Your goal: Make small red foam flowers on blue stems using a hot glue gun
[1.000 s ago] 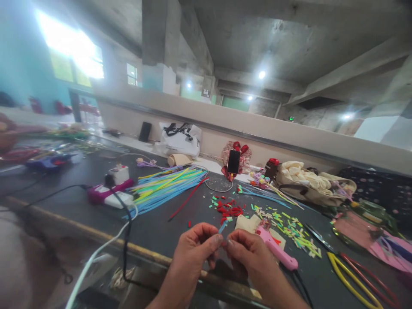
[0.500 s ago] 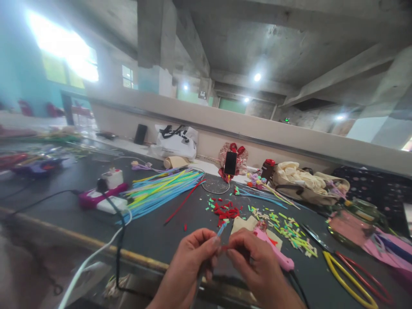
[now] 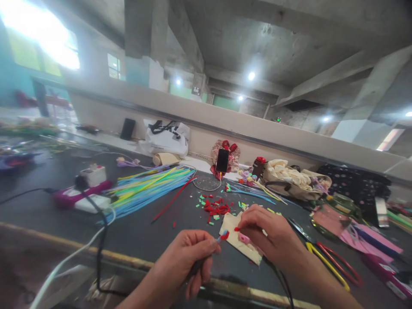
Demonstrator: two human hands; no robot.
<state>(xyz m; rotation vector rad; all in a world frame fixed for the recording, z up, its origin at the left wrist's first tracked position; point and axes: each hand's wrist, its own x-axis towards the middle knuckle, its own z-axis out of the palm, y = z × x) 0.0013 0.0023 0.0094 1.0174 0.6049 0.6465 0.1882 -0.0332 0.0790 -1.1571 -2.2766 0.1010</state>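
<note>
My left hand (image 3: 195, 257) is closed round a blue stem (image 3: 220, 238) whose tip carries a red piece (image 3: 225, 234). To its right, my right hand (image 3: 262, 227) pinches a small red piece (image 3: 237, 229) between thumb and fingertips, above a beige sheet (image 3: 240, 246). A pink tool (image 3: 243, 238) lies on that sheet, mostly hidden by my right hand. Beyond the hands is a pile of red pieces (image 3: 216, 207) with green bits around it.
Pipe cleaners (image 3: 154, 189) lie at left by a power strip (image 3: 82, 195). Scissors (image 3: 331, 262) and a glass jar (image 3: 334, 214) stand to the right. A phone (image 3: 222, 160) leans at the back. Cables hang over the table's front edge.
The two hands have moved apart, the right one up and to the right. A red piece now shows on the blue tip, and the view has shifted to the right.
</note>
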